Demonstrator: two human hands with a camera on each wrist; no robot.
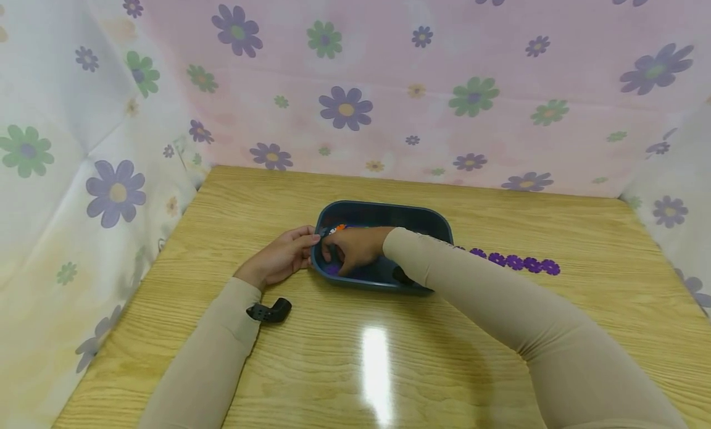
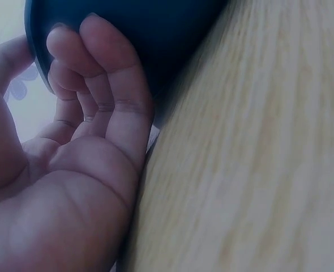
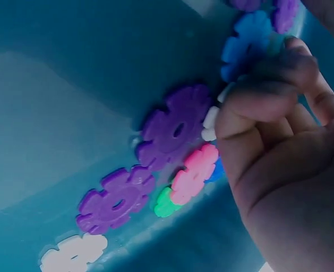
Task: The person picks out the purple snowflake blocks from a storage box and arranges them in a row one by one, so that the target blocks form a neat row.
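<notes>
A dark blue-green plastic bin sits on the wooden table. My left hand grips its left end, thumb at the rim and bent fingers against the outer wall. Inside the bin, my right hand reaches down at the left end, thumb apart from the bent fingers. Close to its fingertips in the right wrist view lies a blue flower-shaped plastic piece. Two purple flower pieces, a pink one, a green one and a white one lie along the bin's bottom.
A row of several purple flower pieces runs rightward across the table from behind the right forearm. A black strap mount is on the left wrist. Flower-printed cloth hangs behind the table and at its sides.
</notes>
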